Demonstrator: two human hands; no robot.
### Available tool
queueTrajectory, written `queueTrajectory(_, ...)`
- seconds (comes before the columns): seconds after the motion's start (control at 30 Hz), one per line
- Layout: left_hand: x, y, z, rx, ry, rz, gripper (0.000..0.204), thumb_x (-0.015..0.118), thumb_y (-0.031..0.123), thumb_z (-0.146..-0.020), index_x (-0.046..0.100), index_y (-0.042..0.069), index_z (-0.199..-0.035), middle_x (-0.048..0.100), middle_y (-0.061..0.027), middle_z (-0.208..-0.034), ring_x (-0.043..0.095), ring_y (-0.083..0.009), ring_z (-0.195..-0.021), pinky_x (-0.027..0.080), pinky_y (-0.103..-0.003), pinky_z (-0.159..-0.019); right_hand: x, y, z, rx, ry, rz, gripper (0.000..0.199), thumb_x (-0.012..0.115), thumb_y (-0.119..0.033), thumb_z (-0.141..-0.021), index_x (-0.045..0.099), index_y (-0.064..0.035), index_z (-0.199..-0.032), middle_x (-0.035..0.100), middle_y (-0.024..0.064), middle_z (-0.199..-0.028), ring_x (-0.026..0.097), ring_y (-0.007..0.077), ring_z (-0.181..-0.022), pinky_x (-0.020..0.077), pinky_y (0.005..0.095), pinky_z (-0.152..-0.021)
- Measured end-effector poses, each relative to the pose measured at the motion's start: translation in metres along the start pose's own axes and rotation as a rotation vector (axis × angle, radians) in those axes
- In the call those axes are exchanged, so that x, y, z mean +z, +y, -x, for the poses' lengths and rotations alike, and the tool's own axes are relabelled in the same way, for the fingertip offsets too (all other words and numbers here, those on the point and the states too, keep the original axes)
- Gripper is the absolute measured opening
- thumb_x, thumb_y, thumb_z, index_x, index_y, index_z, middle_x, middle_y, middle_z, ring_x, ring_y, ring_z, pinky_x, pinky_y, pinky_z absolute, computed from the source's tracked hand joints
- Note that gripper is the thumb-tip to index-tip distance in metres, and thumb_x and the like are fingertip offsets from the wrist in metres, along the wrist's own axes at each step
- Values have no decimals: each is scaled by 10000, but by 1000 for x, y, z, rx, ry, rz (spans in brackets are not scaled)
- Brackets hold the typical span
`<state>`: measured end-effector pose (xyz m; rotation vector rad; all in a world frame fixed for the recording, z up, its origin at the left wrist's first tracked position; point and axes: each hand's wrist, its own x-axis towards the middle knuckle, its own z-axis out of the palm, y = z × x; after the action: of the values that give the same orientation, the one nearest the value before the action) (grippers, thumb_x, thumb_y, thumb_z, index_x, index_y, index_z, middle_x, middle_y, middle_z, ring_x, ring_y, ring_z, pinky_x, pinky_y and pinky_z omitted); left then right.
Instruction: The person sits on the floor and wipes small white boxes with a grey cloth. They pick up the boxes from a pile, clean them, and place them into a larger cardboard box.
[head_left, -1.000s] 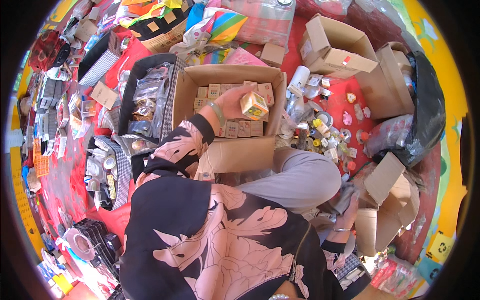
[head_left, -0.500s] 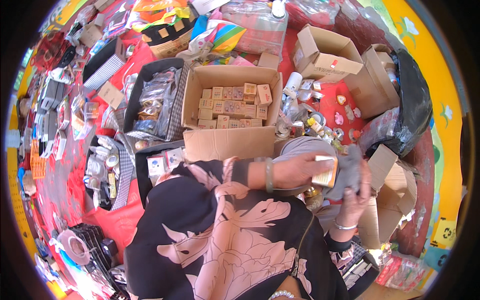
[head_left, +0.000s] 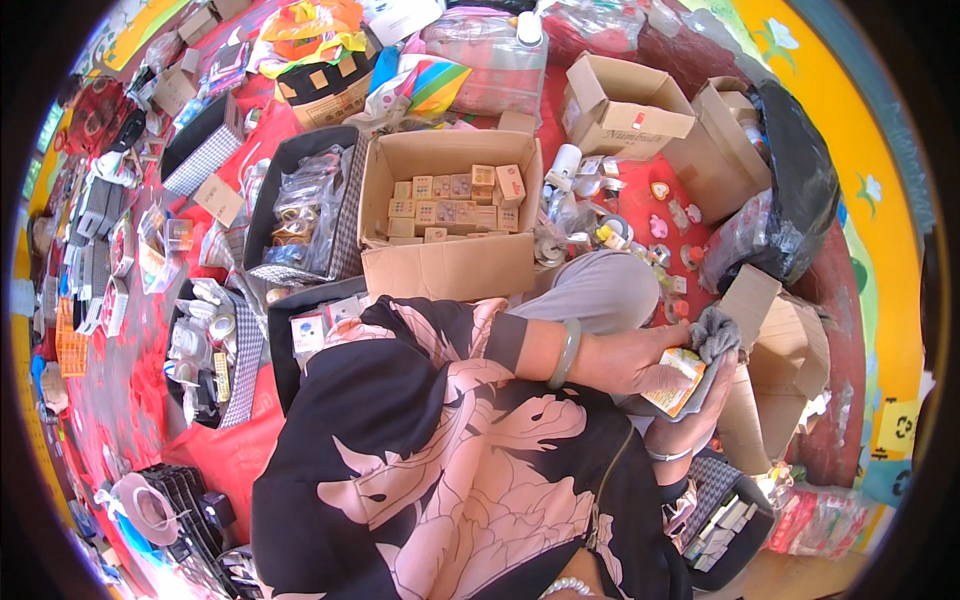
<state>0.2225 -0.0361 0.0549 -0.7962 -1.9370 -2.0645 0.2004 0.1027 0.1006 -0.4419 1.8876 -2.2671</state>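
Currently we grip the small yellow-and-white printed carton in our left hand, its long axis diagonal, against the grey cloth clutched in our right hand

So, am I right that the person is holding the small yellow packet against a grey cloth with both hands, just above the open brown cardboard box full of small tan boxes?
Not quite. The head view shows the left hand and right hand holding the small yellow packet against the grey cloth, but off to the right of the open brown cardboard box of small tan boxes, beside the grey-trousered knee, not above it.
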Motion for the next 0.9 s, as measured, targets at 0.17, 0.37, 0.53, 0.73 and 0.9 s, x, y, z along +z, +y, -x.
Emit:
queueTrajectory(0.17,10,4,1,88,-105,-119,640,682,396,-784,403,4,-1207,486,-182,-1097,505,-338,-1023,410,-391,-868,-36,29,-7,194,-36,-536,434,390,-331,-946,471,-19,-1236,550,128,-1193,525,253,-1101,400,373,-974)
queueTrajectory(0.37,8,-6,-11,-143,211,51,711,744,164,-722,307,5,-1260,455,-201,-1195,471,-291,-1143,373,-376,-963,-32,17,-3,258,147,-675,451,424,-399,-935,497,-67,-1232,556,87,-1206,533,241,-1094,415,389,-959)
queueTrajectory(0.53,25,-9,-18,-104,75,-147,643,712,190,-764,338,-6,-1249,510,-211,-1116,539,-322,-1018,428,-375,-868,-31,24,-3,71,237,-430,406,412,-347,-945,492,-41,-1198,564,96,-1123,554,201,-1014,437,332,-896)
queueTrajectory(0.73,17,-20,-12,-389,-138,-222,657,778,300,-679,446,-7,-1155,574,-184,-1037,589,-277,-914,456,-350,-808,-58,44,-2,82,296,-182,209,540,-226,-910,571,-34,-986,598,25,-879,580,114,-799,477,251,-741)
queueTrajectory(0.9,21,-36,-1,-464,-50,314,538,716,127,-756,427,33,-1199,547,-110,-1118,563,-186,-980,455,-324,-855,-70,55,-12,191,332,-492,260,542,-298,-911,575,-54,-993,605,42,-936,580,162,-884,469,285,-817)
